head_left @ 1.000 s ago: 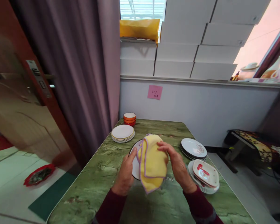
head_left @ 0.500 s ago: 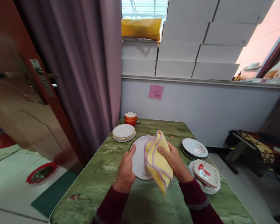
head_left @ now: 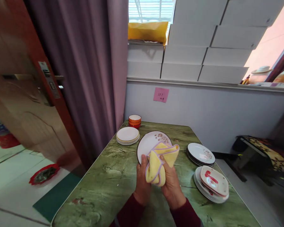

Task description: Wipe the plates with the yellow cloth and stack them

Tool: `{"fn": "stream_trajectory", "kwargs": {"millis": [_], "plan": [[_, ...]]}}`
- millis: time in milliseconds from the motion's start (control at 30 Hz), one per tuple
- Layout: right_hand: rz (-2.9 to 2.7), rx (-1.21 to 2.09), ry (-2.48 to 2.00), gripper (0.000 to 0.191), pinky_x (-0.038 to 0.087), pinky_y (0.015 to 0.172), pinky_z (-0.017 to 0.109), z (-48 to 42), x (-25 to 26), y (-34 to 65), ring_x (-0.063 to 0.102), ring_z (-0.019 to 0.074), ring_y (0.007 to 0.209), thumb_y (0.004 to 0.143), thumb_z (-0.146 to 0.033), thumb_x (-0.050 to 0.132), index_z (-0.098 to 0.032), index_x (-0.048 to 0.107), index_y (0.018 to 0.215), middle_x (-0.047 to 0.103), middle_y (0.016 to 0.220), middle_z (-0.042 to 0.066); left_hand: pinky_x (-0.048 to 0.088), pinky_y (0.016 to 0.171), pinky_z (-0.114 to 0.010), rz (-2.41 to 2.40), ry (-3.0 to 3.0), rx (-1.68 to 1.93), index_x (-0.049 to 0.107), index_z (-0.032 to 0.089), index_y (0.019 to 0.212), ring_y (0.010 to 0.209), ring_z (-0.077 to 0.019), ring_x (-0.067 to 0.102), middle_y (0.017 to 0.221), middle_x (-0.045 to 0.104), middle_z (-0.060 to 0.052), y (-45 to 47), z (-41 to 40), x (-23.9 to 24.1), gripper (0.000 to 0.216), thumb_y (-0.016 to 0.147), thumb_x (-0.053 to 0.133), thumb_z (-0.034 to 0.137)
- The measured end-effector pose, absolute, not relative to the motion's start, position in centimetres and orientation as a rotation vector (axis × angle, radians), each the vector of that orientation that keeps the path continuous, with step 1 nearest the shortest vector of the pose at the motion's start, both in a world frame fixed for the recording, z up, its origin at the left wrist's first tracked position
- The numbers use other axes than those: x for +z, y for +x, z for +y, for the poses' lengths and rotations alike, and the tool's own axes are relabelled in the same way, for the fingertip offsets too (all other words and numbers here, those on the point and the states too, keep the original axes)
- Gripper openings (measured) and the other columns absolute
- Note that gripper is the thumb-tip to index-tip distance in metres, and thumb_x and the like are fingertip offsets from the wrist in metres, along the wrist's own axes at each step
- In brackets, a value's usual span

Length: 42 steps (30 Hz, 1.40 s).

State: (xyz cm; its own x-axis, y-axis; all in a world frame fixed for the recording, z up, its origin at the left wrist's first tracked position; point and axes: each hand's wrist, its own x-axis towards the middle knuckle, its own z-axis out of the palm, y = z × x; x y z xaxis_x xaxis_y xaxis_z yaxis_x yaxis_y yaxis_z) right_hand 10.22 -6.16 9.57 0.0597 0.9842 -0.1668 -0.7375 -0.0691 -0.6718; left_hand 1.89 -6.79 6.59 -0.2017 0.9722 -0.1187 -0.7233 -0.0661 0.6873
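Note:
A white plate [head_left: 145,143] with a dark rim and a brown flower pattern is held up over the table. My left hand [head_left: 143,179] grips it at its lower left edge, thumb on the face. In my right hand [head_left: 171,186] is a folded yellow cloth [head_left: 157,168] with purple edging, pressed against the plate's lower right part. The cloth hides that part of the plate and some of my fingers.
On the green table [head_left: 104,189], white plates [head_left: 127,134] and orange-red bowls [head_left: 134,119] are stacked at the back left. Flowered plates [head_left: 201,153] and squarish red-patterned dishes [head_left: 214,179] on round plates stand at the right. A door [head_left: 38,94] is at the left.
The plate has turned, so its flowers moved from the bottom to the top right. My hands have come closer together, and the cloth is now bunched at the lower edge.

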Motion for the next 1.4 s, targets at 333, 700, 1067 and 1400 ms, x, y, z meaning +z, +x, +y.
{"fn": "stream_trajectory", "kwargs": {"millis": [333,700,1067,1400], "plan": [[-1.214,1.339,-0.931,0.045,0.057,0.065,0.035,-3.9,11.9,18.8,0.071,0.0246,0.073,0.064,-0.037,0.086,-0.019,0.07,0.102,0.077,0.089,0.005,0.049,0.063,-0.023,0.813,1.033,1.328,0.076,0.014,0.103,0.074,-0.0179,0.068,0.093,0.077,-0.009,-2.9,-5.0,13.6,0.032,0.077,0.078,0.033],[-1.133,1.389,-0.846,0.055,0.058,0.073,0.038,-2.4,12.0,16.9,0.072,0.0251,0.081,0.067,-0.038,0.085,-0.02,0.062,0.113,0.076,0.1,0.006,0.058,0.08,-0.035,0.779,0.529,1.617,0.074,0.01,0.095,0.082,-0.026,0.075,0.085,0.079,-0.012,0.4,-4.2,12.0,0.025,0.078,0.076,0.028],[-0.786,0.738,-1.458,0.069,0.056,0.081,0.05,-2.2,9.9,20.6,0.069,0.036,0.096,0.066,-0.048,0.078,-0.014,0.055,0.121,0.071,0.109,0.016,0.055,0.098,-0.041,0.755,0.175,1.742,0.066,0.016,0.124,0.109,-0.0252,0.07,0.116,0.075,-0.013,-0.8,-4.2,10.3,0.037,0.093,0.06,0.036],[-1.786,-0.37,-1.058,0.037,0.045,0.098,0.046,-3.8,8.1,13.8,0.058,0.0305,0.116,0.092,-0.027,0.056,-0.023,0.057,0.129,0.063,0.127,0.012,0.055,0.093,-0.035,0.709,0.327,1.707,0.068,0.018,0.119,0.103,-0.0238,0.071,0.113,0.076,-0.009,3.6,-5.3,9.2,0.041,0.084,0.071,0.039]]}}
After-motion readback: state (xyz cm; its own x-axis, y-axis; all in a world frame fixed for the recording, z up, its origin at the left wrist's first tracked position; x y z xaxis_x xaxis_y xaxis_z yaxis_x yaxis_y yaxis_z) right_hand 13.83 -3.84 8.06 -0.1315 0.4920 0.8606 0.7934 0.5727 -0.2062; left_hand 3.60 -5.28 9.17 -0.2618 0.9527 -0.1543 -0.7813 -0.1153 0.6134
